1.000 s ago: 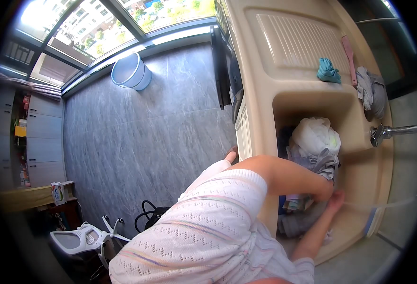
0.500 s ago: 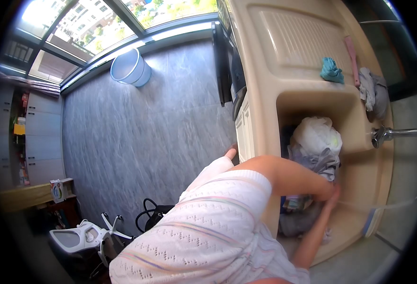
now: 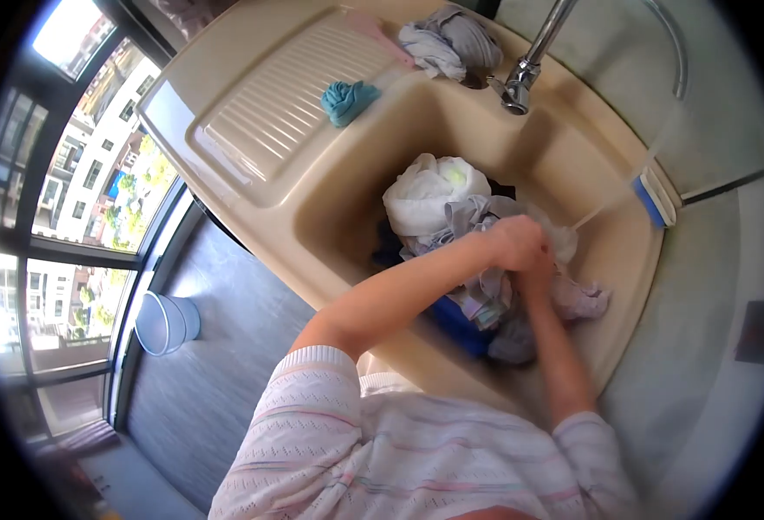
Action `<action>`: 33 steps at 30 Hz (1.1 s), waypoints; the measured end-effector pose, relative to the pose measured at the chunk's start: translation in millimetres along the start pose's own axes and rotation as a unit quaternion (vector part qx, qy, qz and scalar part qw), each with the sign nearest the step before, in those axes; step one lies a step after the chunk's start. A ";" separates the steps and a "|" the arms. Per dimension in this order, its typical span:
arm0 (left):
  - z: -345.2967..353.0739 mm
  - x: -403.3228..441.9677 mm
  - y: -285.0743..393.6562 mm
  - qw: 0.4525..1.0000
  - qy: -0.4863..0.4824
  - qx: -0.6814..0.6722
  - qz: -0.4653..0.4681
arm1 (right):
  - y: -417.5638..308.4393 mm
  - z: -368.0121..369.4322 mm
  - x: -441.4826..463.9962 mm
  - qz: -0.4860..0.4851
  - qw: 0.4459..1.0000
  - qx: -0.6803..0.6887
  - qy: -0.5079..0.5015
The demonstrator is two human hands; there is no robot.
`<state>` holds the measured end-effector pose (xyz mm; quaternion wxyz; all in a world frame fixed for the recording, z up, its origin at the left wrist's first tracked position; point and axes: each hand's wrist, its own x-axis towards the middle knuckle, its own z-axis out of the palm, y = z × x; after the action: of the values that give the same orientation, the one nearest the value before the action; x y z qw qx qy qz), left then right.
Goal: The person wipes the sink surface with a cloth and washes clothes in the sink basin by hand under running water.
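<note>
In the sink (image 3: 330,208), my left hand (image 3: 516,243) is closed, its fingers curled against my right hand (image 3: 535,263). The right hand also looks closed, partly covered by the left. What they grip is hidden between them; pale, blurred fabric (image 3: 557,238) shows just beyond. Beside my left hand lies a bundled white cloth (image 3: 434,195), with grey fabric (image 3: 477,212) against it. Below my hands are dark grey cloth (image 3: 513,340), blue cloth (image 3: 461,328) and a pinkish cloth (image 3: 581,299).
A teal cloth (image 3: 345,102) lies by the ribbed drainboard (image 3: 269,104), near a pink-handled tool (image 3: 380,36). Grey cloths (image 3: 451,43) sit behind the basin beside the metal faucet (image 3: 520,85). A blue-and-white brush (image 3: 655,198) rests on the right rim. A blue bucket (image 3: 167,322) stands on the floor.
The view has turned and moved closer over the sink, so more of the basin shows. My hands remain together among the cloths.
</note>
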<state>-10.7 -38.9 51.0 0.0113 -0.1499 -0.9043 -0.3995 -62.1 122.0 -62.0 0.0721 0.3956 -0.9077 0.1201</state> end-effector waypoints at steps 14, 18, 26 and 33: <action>-217.6 -129.4 -148.6 0.873 0.147 0.378 -0.272 | -16.5 -5.7 13.4 0.108 0.992 0.046 0.046; -221.8 -212.8 -140.2 0.892 0.171 0.346 -0.235 | -10.5 -0.2 11.2 0.115 0.992 0.051 0.015; -337.8 -335.0 -231.0 0.733 0.253 0.445 -0.447 | 2.5 6.5 7.8 0.111 0.993 0.042 -0.018; -293.2 -330.1 -190.2 0.777 0.216 0.387 -0.446 | 3.1 5.7 8.3 0.102 0.994 0.038 -0.018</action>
<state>222.1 -459.2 67.5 0.0841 0.3773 -0.9223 0.0023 -70.2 116.6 -66.1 0.0276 0.3054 -0.9393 0.1540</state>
